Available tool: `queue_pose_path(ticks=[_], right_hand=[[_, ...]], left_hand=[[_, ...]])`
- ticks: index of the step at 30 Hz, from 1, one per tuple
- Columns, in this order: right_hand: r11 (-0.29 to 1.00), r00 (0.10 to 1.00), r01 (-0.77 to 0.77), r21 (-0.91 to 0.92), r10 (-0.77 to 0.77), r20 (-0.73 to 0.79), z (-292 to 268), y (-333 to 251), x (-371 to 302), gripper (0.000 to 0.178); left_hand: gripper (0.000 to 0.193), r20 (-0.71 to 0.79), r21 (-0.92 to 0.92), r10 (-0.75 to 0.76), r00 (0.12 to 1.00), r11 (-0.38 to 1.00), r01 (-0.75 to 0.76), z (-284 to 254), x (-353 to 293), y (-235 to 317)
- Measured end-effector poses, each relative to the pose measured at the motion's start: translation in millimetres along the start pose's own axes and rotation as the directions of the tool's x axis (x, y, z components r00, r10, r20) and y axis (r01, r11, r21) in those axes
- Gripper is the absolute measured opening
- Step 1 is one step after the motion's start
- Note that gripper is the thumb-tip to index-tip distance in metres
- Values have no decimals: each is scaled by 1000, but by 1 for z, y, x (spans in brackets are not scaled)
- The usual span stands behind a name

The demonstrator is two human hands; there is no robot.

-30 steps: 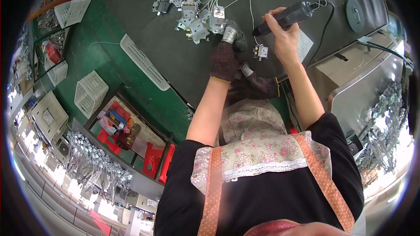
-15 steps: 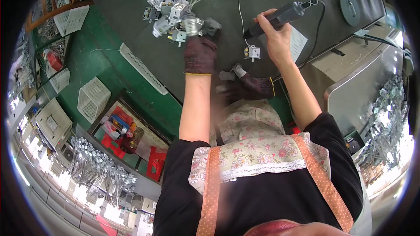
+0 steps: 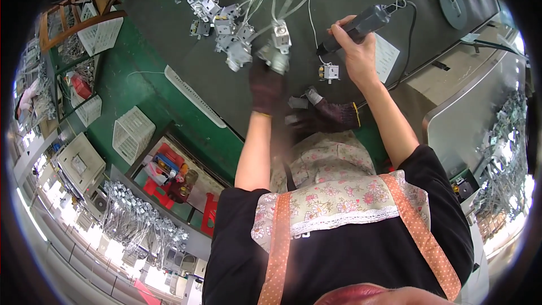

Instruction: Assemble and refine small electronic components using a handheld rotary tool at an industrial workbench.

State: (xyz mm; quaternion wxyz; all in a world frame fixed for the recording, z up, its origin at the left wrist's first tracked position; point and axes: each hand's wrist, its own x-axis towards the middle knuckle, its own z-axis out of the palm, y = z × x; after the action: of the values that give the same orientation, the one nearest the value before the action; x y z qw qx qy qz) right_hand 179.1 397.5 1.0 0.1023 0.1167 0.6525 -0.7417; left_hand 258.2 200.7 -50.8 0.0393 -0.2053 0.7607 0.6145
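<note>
My left hand (image 3: 266, 87), in a dark maroon glove with grey-wrapped fingertips, is closed around a small silver metal box part (image 3: 281, 35) that trails pale thin wires. Motion blurs its fingers somewhat. Just left of it lies a heap of similar metal parts (image 3: 223, 25) with their wires running to the far side. My bare right hand (image 3: 360, 56) grips a black electric screwdriver (image 3: 370, 21), its tip pointing down and left. Below that tip, a single metal box part (image 3: 329, 72) rests on the dark table, with a thin wire rising from it.
An empty maroon glove (image 3: 336, 116) lies at the table's near edge. Under the right wrist is a white printed sheet (image 3: 387, 59); a grey disc (image 3: 452, 8) sits far right. A white perforated strip (image 3: 195, 96) borders the table's left, with a white basket (image 3: 134, 133) beyond.
My left hand has drawn a metal part with its wires out of the heap, toward the right. The right hand and screwdriver stay nearly where they were. The whole view has shifted slightly.
</note>
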Motion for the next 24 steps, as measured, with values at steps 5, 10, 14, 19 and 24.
queue_pose_path(ticks=[5, 10, 14, 19, 24], right_hand=[[994, 997, 74, 83, -73, -15, 12, -24, -20, 15], [936, 941, 334, 114, -338, 19, 18, -46, -33, 24], [922, 980, 193, 335, -197, -22, 29, -57, -19, 21], [903, 989, 124, 412, -146, 21, 26, -72, -11, 20], [951, 935, -3, -309, 111, 336, 28, -50, -15, 48]], left_hand=[[36, -53, 371, 183, 982, 916, -151, 31, -41, 5], [41, -59, 587, 327, 943, 776, -233, 26, -46, 1], [50, -89, 613, 270, 959, 773, -161, 25, -36, 19], [58, -65, 337, 98, 993, 939, -71, 6, -26, -22], [76, 11, 641, 298, 955, 731, -235, -6, -37, -52]])
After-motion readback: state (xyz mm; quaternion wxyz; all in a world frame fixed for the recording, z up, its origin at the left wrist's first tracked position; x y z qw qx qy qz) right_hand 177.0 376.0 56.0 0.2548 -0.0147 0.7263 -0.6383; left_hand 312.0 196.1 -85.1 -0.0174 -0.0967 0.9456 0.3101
